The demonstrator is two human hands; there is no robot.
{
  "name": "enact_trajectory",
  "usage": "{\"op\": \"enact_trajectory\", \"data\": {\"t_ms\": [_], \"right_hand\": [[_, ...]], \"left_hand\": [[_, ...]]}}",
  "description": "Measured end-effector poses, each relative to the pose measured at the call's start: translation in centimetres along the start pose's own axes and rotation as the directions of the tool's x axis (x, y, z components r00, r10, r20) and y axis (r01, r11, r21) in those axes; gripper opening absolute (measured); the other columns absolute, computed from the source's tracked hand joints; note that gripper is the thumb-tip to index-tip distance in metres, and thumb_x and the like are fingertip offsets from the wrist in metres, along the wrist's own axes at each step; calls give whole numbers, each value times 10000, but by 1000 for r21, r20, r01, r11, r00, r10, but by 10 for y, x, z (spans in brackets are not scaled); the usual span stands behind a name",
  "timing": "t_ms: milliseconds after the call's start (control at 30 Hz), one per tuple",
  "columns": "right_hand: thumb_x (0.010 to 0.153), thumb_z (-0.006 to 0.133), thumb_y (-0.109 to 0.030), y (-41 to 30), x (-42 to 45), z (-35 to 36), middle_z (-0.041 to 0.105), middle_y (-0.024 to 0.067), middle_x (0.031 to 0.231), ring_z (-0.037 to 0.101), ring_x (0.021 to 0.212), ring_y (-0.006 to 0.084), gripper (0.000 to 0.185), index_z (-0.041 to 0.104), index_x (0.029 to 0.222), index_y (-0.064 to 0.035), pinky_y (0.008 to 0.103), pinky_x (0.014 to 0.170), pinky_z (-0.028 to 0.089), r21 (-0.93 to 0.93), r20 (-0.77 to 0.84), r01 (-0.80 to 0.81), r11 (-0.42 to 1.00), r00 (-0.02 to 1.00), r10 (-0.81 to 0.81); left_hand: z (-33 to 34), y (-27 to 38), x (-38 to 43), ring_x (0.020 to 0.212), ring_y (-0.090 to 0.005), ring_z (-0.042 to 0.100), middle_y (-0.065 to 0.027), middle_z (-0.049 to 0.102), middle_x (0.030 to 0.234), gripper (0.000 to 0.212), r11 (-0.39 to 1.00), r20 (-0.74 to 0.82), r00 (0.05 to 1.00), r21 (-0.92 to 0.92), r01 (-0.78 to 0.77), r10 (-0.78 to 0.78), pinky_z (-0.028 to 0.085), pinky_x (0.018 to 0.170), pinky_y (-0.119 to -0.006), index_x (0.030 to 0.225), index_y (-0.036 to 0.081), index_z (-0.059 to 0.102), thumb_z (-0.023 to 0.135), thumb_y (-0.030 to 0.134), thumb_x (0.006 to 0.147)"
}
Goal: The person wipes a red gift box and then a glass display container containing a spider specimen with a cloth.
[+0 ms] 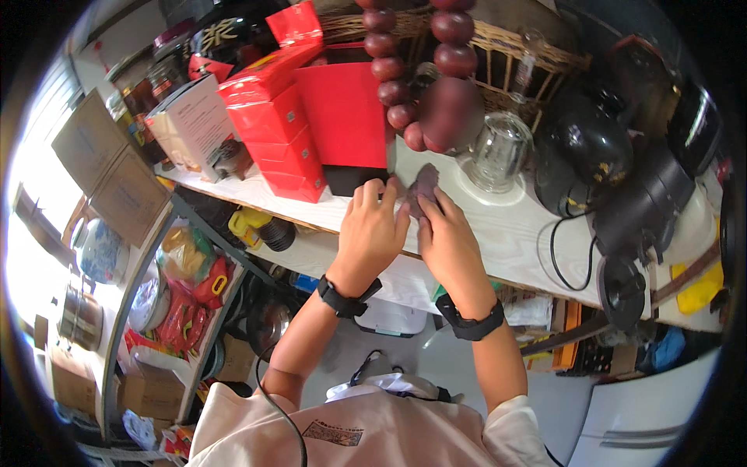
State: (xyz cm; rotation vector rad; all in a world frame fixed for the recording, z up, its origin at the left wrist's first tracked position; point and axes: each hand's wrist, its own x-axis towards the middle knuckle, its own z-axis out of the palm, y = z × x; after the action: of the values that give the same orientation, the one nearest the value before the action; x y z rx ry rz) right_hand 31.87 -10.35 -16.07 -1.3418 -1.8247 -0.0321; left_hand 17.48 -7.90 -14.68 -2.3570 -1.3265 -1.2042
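A flat, irregular dark purplish-brown piece (424,184), its material unclear, is between my two hands above the white wood-grain shelf. My right hand (449,233) grips its lower end between thumb and fingers. My left hand (373,227) is bent beside it, with the fingertips near the piece's left edge; whether they press on it is hard to tell. Just behind my left hand stand a red box with a black base (344,117) and a stack of red wrapped packs (286,146). A clear glass jar (499,154) stands right of the piece. Large dark-red beads (388,69) hang in front.
Wicker baskets (496,36) stand at the back. On the right are a black glossy pot (589,140), a black cable (553,257) and a black round lid (622,290). A side rack at left holds cardboard boxes (129,195) and bags. A white bin (391,318) sits below.
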Motion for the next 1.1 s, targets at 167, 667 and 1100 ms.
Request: {"op": "enact_trajectory", "data": {"t_ms": [167, 667, 1100], "right_hand": [[851, 547, -58, -3, 2, -1, 495, 247, 1282, 507, 1140, 393, 350, 569, 1189, 29, 436, 968, 424, 9, 35, 6, 1000, 999, -6], [883, 581, -168, -3, 40, -33, 560, 233, 1143, 511, 1098, 399, 330, 557, 1145, 32, 427, 963, 409, 69, -60, 40, 997, 998, -36], [771, 700, -311, 67, 236, -38, 561, 208, 1164, 530, 1094, 361, 594, 489, 1238, -10, 406, 944, 429, -177, 231, 199, 964, 960, -156]], "left_hand": [[1, -17, 10, 964, -342, 520, -189, 511, 1048, 411, 997, 39, 998, -57, 52, -50, 475, 800, -409, 1196, -34, 543, 564, 218, 872], [2, -43, 16, 991, -334, 507, -151, 506, 1046, 430, 987, 112, 993, -153, 41, -24, 469, 822, -412, 1229, 5, 531, 594, 218, 861], [12, -19, 4, 1022, -351, 504, -184, 498, 1138, 425, 943, -28, 993, -311, -116, 113, 438, 887, -428, 1180, 24, 530, 613, 133, 778]]}}
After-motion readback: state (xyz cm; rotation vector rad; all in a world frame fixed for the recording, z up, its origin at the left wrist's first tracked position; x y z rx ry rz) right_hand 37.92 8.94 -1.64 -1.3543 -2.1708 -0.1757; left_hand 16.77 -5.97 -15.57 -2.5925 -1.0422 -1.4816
